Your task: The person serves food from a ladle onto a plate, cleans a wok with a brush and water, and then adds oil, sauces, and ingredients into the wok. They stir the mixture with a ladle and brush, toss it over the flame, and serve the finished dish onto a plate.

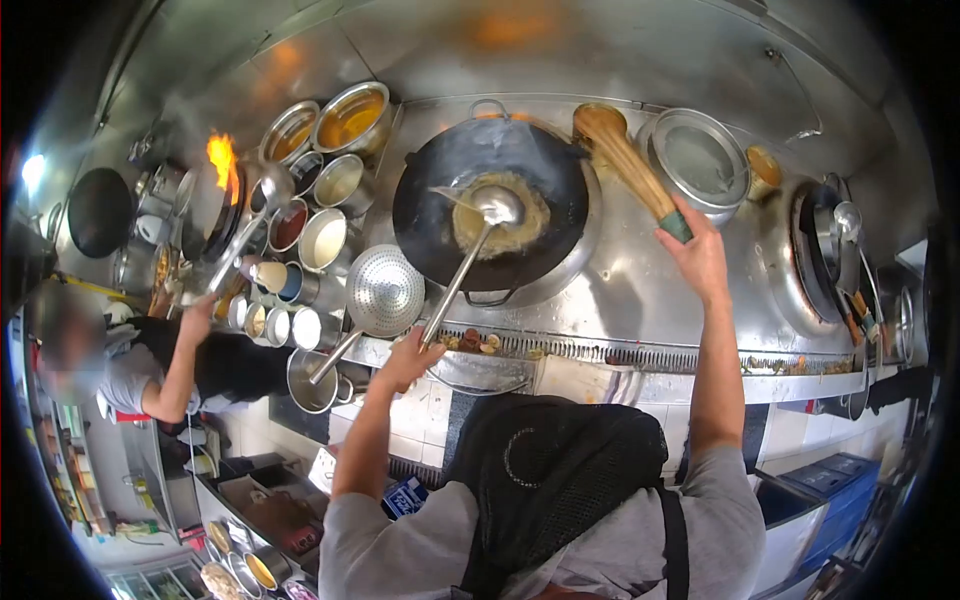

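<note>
My left hand is closed around the long handle of a steel ladle. The ladle's bowl sits in the black wok, among bubbling yellowish liquid that gives off steam. On the other side, my right hand grips the green-wrapped end of what looks like a bamboo wok brush. Its far end reaches a small brown pot behind the wok, at the right. A perforated strainer lies just left of the wok, close to my left hand.
A person's arm at the left works another ladle by a flaming wok. Between us stand several steel pots and sauce tubs. A basin and another wok are at the right. A drain grate runs along the front.
</note>
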Demonstrator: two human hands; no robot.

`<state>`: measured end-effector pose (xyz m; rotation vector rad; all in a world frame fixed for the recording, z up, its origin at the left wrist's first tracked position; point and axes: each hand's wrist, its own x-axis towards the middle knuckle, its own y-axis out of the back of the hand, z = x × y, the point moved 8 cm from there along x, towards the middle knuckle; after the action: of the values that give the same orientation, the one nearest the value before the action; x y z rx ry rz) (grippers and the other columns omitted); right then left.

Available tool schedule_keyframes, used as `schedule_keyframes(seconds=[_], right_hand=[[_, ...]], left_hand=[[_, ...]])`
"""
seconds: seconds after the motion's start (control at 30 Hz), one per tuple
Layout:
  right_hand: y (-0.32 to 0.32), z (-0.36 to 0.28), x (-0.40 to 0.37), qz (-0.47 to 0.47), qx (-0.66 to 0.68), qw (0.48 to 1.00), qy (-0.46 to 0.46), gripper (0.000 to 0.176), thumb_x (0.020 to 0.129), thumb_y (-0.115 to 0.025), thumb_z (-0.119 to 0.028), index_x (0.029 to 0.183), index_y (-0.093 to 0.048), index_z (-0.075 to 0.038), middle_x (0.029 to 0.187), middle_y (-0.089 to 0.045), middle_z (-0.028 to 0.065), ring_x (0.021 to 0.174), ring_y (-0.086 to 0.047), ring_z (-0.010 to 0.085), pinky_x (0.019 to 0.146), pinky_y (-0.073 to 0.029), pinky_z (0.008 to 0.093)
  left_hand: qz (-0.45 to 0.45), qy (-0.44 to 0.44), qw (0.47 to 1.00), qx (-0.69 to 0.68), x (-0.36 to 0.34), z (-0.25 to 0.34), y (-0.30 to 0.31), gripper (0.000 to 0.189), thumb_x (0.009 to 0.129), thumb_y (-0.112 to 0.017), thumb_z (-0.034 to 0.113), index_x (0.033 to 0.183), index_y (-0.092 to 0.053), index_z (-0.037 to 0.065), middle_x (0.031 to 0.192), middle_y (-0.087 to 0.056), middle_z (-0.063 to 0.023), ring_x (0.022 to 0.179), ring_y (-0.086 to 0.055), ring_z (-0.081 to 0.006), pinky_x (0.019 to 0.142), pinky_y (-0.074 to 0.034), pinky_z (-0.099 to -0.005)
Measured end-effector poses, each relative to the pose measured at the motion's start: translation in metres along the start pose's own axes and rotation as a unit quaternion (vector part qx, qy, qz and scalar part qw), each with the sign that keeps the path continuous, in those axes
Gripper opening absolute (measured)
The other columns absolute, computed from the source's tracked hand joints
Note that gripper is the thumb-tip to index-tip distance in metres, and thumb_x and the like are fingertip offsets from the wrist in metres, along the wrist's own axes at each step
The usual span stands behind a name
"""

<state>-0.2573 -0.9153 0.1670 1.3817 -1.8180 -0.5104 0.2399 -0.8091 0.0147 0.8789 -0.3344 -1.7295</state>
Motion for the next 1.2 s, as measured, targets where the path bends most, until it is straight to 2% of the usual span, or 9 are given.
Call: schedule_keyframes(seconds=[0.2, 0.33, 0.47, 0.6, 0.7, 0.77, 0.87, 1.07, 1.2], right_hand=[[0.012, -0.008, 0.031, 0.139, 0.044, 0.984, 0.101, 0.061, 0.078, -0.078, -0.019, 0.136, -0.057, -0.021, 0.120, -0.064, 0.0169, 0.106, -0.064, 0.0357, 0.094, -0.049, 0.0426], [-0.010, 0.053, 0.059, -0.375, -0.427, 0.815, 0.112, 0.062, 0.077, -0.075, -0.011, 0.136, -0.056, -0.018, 0.123, -0.063, 0.0159, 0.109, -0.063, 0.0352, 0.093, -0.049, 0.0462], [0.092, 0.071, 0.052, -0.005, -0.095, 0.995, 0.031, 0.053, 0.074, -0.075, -0.013, 0.127, -0.064, -0.016, 0.110, -0.068, 0.0173, 0.107, -0.064, 0.0340, 0.093, -0.050, 0.0436], [0.055, 0.119, -0.017, -0.395, -0.425, 0.814, -0.037, 0.060, 0.073, -0.074, -0.015, 0.131, -0.061, -0.016, 0.120, -0.065, 0.0201, 0.112, -0.062, 0.0365, 0.095, -0.050, 0.0409], [0.071, 0.126, -0.053, -0.385, -0.403, 0.817, -0.146, 0.062, 0.076, -0.073, -0.016, 0.135, -0.057, -0.013, 0.122, -0.064, 0.0227, 0.113, -0.062, 0.0350, 0.097, -0.049, 0.0387], [0.081, 0.123, -0.062, -0.124, -0.141, 0.965, -0.183, 0.059, 0.082, -0.071, -0.017, 0.138, -0.054, -0.008, 0.122, -0.063, 0.0248, 0.113, -0.062, 0.0324, 0.099, -0.047, 0.0372], [0.034, 0.055, -0.056, -0.049, -0.055, 0.991, -0.108, 0.056, 0.089, -0.067, -0.019, 0.140, -0.050, -0.003, 0.124, -0.061, 0.0266, 0.115, -0.061, 0.0321, 0.100, -0.045, 0.0366], [-0.137, -0.104, -0.021, -0.361, -0.035, 0.930, 0.065, 0.051, 0.088, -0.068, -0.027, 0.137, -0.056, -0.014, 0.114, -0.067, 0.0218, 0.103, -0.065, 0.0343, 0.092, -0.049, 0.0371], [-0.290, -0.140, 0.012, -0.506, -0.086, 0.853, -0.094, 0.055, 0.086, -0.064, -0.044, 0.133, -0.060, -0.015, 0.102, -0.068, 0.0257, 0.100, -0.066, 0.0391, 0.090, -0.050, 0.0419]], left_hand=[[0.011, -0.074, 0.993, -0.089, -0.002, 0.013, -0.035, 0.036, 0.088, -0.069, 0.022, 0.114, -0.054, 0.002, 0.060, -0.050, -0.0007, 0.048, -0.046, -0.0110, 0.045, -0.040, -0.0290], [-0.070, -0.073, 0.994, -0.050, -0.006, 0.070, -0.054, 0.031, 0.090, -0.067, 0.022, 0.113, -0.055, 0.005, 0.081, -0.052, -0.0062, 0.073, -0.050, -0.0150, 0.066, -0.045, -0.0311], [-0.165, -0.017, 0.977, -0.134, 0.002, 0.085, -0.099, 0.035, 0.090, -0.067, 0.025, 0.114, -0.053, 0.004, 0.077, -0.053, -0.0042, 0.065, -0.054, -0.0137, 0.058, -0.045, -0.0314], [-0.190, -0.100, 0.968, -0.129, 0.024, 0.083, -0.161, 0.038, 0.092, -0.066, 0.027, 0.116, -0.051, 0.003, 0.082, -0.055, -0.0079, 0.076, -0.055, -0.0198, 0.067, -0.047, -0.0353], [-0.163, -0.118, 0.969, -0.145, 0.035, 0.092, -0.204, 0.039, 0.093, -0.063, 0.027, 0.119, -0.048, 0.001, 0.084, -0.057, -0.0118, 0.074, -0.056, -0.0216, 0.066, -0.047, -0.0378], [-0.169, -0.103, 0.965, -0.171, 0.037, 0.107, -0.226, 0.042, 0.093, -0.063, 0.027, 0.122, -0.046, 0.001, 0.085, -0.059, -0.0144, 0.075, -0.058, -0.0237, 0.067, -0.047, -0.0393], [-0.278, 0.022, 0.940, -0.194, 0.033, 0.101, -0.249, 0.052, 0.092, -0.063, 0.031, 0.126, -0.041, -0.002, 0.088, -0.062, -0.0195, 0.080, -0.062, -0.0316, 0.069, -0.048, -0.0445], [-0.260, -0.311, 0.910, -0.084, -0.003, 0.075, -0.182, 0.067, 0.096, -0.058, 0.035, 0.145, -0.033, -0.003, 0.128, -0.055, -0.0247, 0.107, -0.062, -0.0340, 0.091, -0.051, -0.0397], [-0.116, -0.104, 0.950, -0.270, -0.029, 0.003, -0.047, 0.049, 0.093, -0.065, 0.019, 0.137, -0.048, 0.005, 0.125, -0.058, -0.0140, 0.105, -0.061, -0.0221, 0.087, -0.052, -0.0371]])
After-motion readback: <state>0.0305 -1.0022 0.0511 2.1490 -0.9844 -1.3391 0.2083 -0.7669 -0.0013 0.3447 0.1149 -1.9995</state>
